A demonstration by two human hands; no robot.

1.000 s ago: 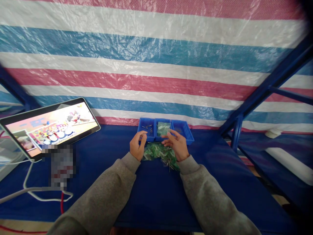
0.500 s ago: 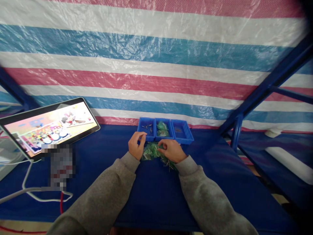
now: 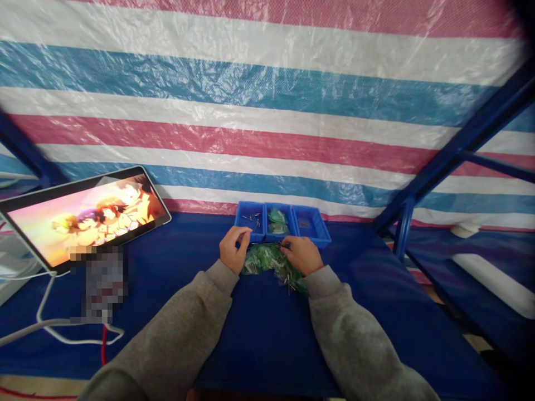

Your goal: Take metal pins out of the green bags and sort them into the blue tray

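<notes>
My left hand [image 3: 233,249] is closed, thumb and fingertips drawn together in front of the left blue bin [image 3: 241,225]. What its fingertips hold, if anything, is too small to make out. My right hand [image 3: 305,256] is pinched at the front of the middle bin [image 3: 267,223], with a small thin metallic piece possibly at its fingertips. Between and below the hands lies a pile of green-tinted clear plastic bags [image 3: 263,257] with thin metal pieces in it. Several loose metal pins [image 3: 289,284] stick out near my right wrist.
The left bin holds a few metal pieces [image 3: 251,216], the middle one green bags [image 3: 277,220]. Small pieces lie in the right bin [image 3: 321,231]. A lit tablet [image 3: 96,217] and white cables [image 3: 45,306] are on the left. A blue metal frame [image 3: 403,228] rises at right.
My right hand has moved slightly right, away from my left hand, uncovering more of the green bags. My left hand has stayed nearly still. The tablet's picture has changed.
</notes>
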